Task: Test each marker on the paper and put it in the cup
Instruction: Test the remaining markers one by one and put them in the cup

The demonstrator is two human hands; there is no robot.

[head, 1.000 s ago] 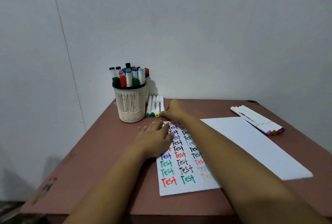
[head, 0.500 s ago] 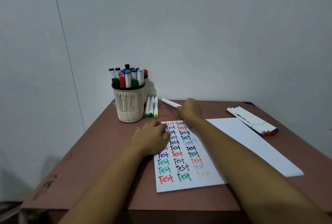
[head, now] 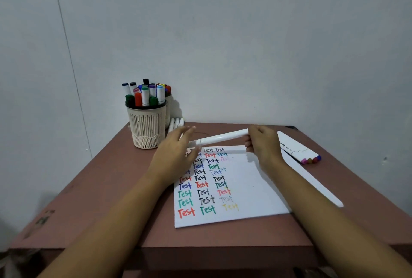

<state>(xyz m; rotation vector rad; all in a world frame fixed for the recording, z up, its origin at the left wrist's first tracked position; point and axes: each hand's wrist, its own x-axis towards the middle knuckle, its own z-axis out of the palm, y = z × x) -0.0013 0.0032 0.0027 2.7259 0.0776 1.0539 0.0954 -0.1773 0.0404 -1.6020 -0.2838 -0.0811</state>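
Marker [head: 219, 139] near-level, left end lower, over paper [head: 245, 188] | right hand [head: 263, 144] grips right end | left hand [head: 174, 157] spread

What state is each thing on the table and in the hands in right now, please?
white marker: held level in the air, cap seemingly on.
right hand: grips the white marker's end.
left hand: open, fingers straight, at its other end; contact unclear.
cup: upright, packed with stored markers.
paper: lying flat, partly filled with "Test" words.
markers beside cup: lying flat.
markers at right: lying flat, capped.
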